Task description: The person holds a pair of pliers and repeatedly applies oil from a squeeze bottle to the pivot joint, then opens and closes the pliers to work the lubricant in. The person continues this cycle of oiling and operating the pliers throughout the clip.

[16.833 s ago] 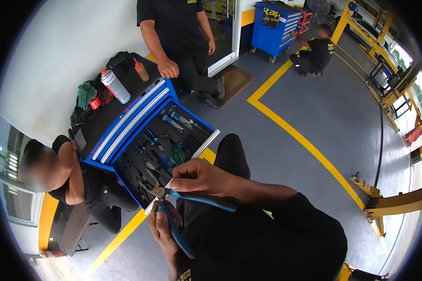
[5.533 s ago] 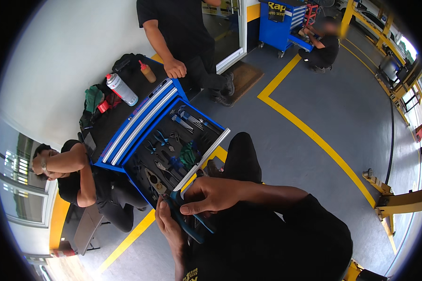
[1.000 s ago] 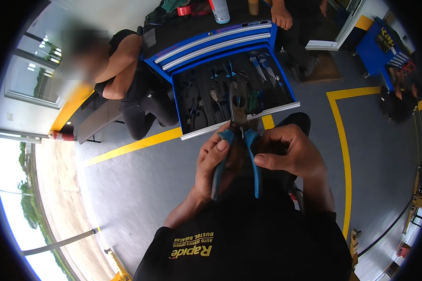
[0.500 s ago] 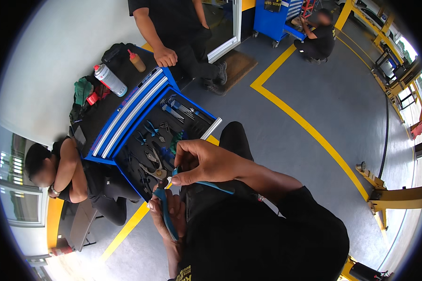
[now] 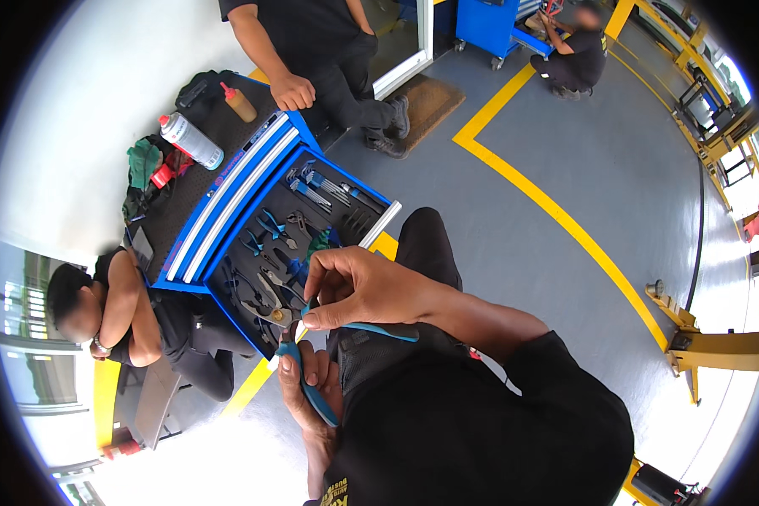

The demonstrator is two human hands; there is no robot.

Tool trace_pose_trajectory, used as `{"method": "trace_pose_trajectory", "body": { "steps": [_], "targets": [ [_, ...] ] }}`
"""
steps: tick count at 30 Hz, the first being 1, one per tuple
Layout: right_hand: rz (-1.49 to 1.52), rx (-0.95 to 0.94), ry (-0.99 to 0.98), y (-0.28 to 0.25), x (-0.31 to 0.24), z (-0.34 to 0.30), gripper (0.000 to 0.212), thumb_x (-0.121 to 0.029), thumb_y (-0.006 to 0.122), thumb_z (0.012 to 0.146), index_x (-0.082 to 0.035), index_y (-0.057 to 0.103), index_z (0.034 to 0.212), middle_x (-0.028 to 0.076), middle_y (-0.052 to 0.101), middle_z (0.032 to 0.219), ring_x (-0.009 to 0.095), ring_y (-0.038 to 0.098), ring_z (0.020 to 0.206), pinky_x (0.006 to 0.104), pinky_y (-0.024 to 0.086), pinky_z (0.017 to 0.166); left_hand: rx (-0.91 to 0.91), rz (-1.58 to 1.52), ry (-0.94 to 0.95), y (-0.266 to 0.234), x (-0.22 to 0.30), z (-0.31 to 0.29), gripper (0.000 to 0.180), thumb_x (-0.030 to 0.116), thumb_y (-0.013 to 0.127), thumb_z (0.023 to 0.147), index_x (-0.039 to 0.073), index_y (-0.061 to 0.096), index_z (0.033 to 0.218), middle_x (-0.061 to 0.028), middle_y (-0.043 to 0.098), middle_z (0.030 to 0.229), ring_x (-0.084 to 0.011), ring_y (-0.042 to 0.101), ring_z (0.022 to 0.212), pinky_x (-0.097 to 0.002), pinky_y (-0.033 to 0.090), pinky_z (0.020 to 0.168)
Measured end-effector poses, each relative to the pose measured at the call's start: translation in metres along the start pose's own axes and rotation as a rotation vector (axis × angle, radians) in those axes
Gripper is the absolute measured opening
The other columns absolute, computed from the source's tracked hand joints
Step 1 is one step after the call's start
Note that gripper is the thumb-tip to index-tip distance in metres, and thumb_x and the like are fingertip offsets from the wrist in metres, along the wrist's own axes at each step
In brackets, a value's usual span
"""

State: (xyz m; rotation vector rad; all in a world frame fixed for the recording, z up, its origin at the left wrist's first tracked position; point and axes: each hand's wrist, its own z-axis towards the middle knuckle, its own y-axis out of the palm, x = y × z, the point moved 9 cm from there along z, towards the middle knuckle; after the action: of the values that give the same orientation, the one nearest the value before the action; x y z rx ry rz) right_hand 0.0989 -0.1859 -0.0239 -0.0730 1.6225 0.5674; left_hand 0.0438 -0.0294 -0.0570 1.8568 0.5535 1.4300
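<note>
My left hand is closed round a blue handle of pliers, held low in front of my body. Just above it, my right hand is closed with thumb and fingers pinched near the metal heads. Another blue plier handle sticks out to the right under that hand. My fingers cover the joint, so I cannot tell whether both handles belong to one tool. Behind my hands is an open drawer of a blue tool chest, holding several pliers and hex key sets.
On the chest top stand a spray can, an amber squeeze bottle and a green cloth. One person rests a hand on the chest; another sits left, arms folded. A third crouches by a blue cart. Yellow lift arms stand right.
The view has shifted slightly. Both my hands stay together in nearly the same pose, the pliers still in their grip. The other people have barely moved.
</note>
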Motion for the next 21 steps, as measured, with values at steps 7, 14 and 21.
{"method": "trace_pose_trajectory", "body": {
  "steps": [7, 14, 21],
  "targets": [
    [0.018, -0.026, -0.023, 0.025, 0.012, 0.003, 0.038, -0.021, 0.085, 0.095, -0.003, 0.057, 0.112, 0.004, 0.069, 0.091, 0.006, 0.065, 0.077, 0.0211, 0.053, 0.066, 0.227, 0.016, 0.024, -0.005, 0.002, 0.007, 0.041, 0.043, 0.061, 0.11, 0.005, 0.058, 0.126, 0.0075, 0.046, 0.07, -0.0009, 0.034, 0.053, -0.017, 0.03, 0.047],
    [0.023, 0.102, -0.093, -0.008, 0.002, 0.008, 0.032, -0.019, 0.084, 0.094, -0.002, 0.063, 0.111, 0.004, 0.07, 0.09, 0.01, 0.067, 0.086, 0.0276, 0.053, 0.077, 0.038, -0.046, -0.023, -0.001, 0.004, 0.008, 0.049, 0.047, 0.056, 0.112, 0.007, 0.052, 0.14, 0.0058, 0.041, 0.071, -0.0029, 0.032, 0.056, -0.0206, 0.029, 0.051],
    [-0.007, -0.003, -0.063, 0.013, 0.021, 0.012, 0.041, -0.021, 0.086, 0.094, -0.007, 0.054, 0.115, 0.002, 0.064, 0.1, 0.006, 0.066, 0.085, 0.0205, 0.051, 0.068, 0.194, 0.018, -0.003, -0.004, -0.002, 0.013, 0.04, 0.046, 0.056, 0.113, 0.01, 0.057, 0.129, 0.0065, 0.041, 0.068, -0.0028, 0.034, 0.057, -0.021, 0.029, 0.052]
  ]
}}
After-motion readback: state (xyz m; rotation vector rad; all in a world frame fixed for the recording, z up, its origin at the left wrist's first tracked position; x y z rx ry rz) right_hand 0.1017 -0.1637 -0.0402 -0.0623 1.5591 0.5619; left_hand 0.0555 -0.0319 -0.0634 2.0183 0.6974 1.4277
